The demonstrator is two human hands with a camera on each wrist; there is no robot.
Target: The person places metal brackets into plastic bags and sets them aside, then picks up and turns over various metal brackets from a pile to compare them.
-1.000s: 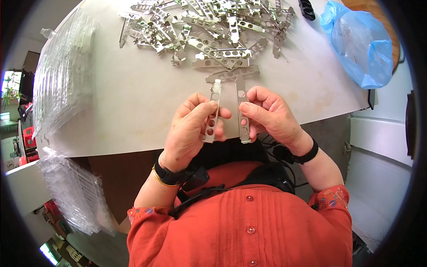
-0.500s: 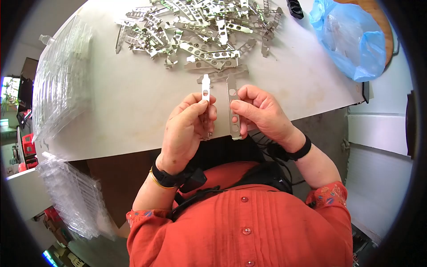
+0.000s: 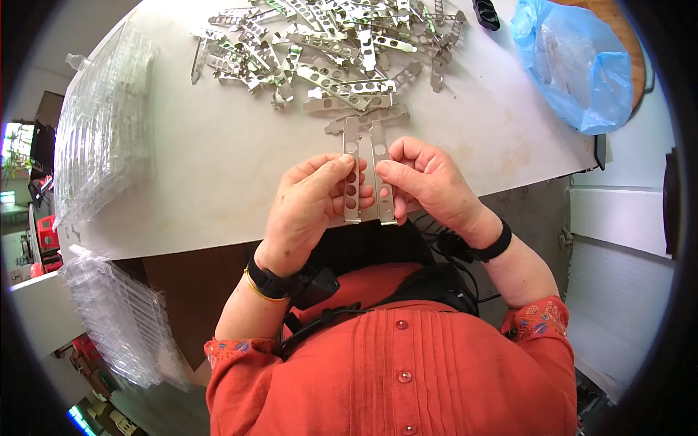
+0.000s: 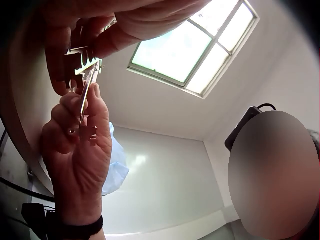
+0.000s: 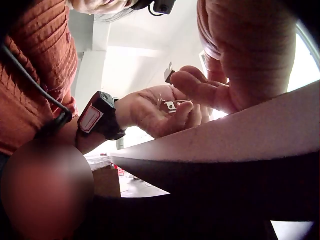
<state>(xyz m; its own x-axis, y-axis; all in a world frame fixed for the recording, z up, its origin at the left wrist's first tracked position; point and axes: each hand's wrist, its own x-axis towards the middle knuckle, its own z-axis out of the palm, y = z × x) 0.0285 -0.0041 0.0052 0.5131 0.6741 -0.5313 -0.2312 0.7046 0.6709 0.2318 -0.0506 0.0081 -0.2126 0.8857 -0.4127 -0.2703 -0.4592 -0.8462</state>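
My left hand (image 3: 309, 200) pinches a slim metal slot bracket with round holes (image 3: 351, 196) between thumb and fingers. A matching bracket (image 3: 385, 207) is held by my right hand (image 3: 432, 182), its thumb pressing on the flat face. Both strips stand nearly parallel, side by side, with a narrow gap between them, over the table's near edge. In the left wrist view the right hand's bracket (image 4: 86, 100) appears edge-on, its bent end tab near the palm. The right wrist view shows the bent tab of the left hand's bracket (image 5: 171, 105).
A heap of similar metal brackets (image 3: 327, 43) covers the far middle of the white table (image 3: 211, 160). Stacked clear plastic trays (image 3: 105, 131) stand at left, more trays (image 3: 123, 320) below them. A blue plastic bag (image 3: 574, 65) and a black object (image 3: 486, 13) lie at far right.
The left hand has turned its bracket from a tilted, partly edge-on pose to flat face up, upright and closer to the other one. The right hand keeps its grip with little movement.
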